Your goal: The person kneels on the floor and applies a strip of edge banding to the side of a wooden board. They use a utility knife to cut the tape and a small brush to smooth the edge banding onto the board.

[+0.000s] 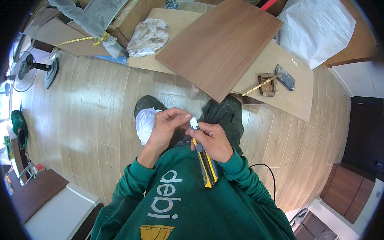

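Note:
My right hand (pixel 214 141) is wrapped round a yellow and black utility knife (pixel 206 165), its thumb near the front end. The knife's butt points down toward my green sweatshirt. At its front end is a small whitish piece (pixel 194 122); whether that is part of the knife I cannot tell. Just left of that tip, my left hand (pixel 169 126) has thumb and forefinger pinched together. Anything between those fingertips is too small to make out. A white cloth (pixel 145 125) lies over my left leg, beside the left wrist.
In front of my knees a brown wood-grain panel (pixel 223 47) lies across a beige board (pixel 299 97). On that board are a pencil-like patterned stick (pixel 258 86), a small open box (pixel 268 88) and a dark grey block (pixel 285 77). A fan (pixel 31 66) stands far left; a black cable (pixel 270 170) curves at right.

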Motion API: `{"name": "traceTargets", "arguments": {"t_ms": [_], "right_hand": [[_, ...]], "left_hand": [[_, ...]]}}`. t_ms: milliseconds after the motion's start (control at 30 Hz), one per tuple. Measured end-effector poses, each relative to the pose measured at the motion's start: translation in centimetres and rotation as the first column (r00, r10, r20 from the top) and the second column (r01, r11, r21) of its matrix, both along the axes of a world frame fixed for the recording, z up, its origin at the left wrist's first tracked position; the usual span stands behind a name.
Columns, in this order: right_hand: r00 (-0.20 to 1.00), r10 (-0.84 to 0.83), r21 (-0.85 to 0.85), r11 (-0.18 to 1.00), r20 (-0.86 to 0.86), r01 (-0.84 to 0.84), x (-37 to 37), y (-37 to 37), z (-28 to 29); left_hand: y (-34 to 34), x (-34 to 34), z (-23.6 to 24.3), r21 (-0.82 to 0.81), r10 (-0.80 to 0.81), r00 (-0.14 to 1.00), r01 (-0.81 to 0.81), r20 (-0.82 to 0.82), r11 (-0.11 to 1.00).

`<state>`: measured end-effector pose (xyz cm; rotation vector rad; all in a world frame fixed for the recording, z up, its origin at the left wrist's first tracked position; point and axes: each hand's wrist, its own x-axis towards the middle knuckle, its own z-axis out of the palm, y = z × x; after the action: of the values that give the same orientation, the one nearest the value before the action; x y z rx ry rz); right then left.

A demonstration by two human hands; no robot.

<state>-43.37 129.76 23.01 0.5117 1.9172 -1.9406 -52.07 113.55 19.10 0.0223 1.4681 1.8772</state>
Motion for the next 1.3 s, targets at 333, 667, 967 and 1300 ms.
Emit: {"name": "traceTargets", "arguments": {"t_ms": [333,667,967,1300], "right_hand": [[0.946,-0.324,-0.067,0.943,0.019,0.325,-1.4,-0.1,-0.9],[0.869,-0.494,-0.197,0.852,0.005,0.485,-4.3,-2.1,-2.6],[0.873,-0.486,-0.186,0.855,0.041,0.484,-5.2,-1.7,-3.3],[0.860,-0.507,-0.161,0.845,0.065,0.510,-5.8,-2.3,-3.4]], "left_hand": [[-2.6,0.3,0.5,-0.228,-0.006,0.995,-0.017,-0.097,0.974],[-1.3,1.8,2.0,-0.392,-0.133,0.987,0.086,-0.092,0.916],[-1.2,0.1,1.6,-0.389,-0.178,0.981,0.135,-0.075,0.911],[-1.8,-1.0,1.6,-0.382,-0.221,0.974,0.185,-0.051,0.905]]}}
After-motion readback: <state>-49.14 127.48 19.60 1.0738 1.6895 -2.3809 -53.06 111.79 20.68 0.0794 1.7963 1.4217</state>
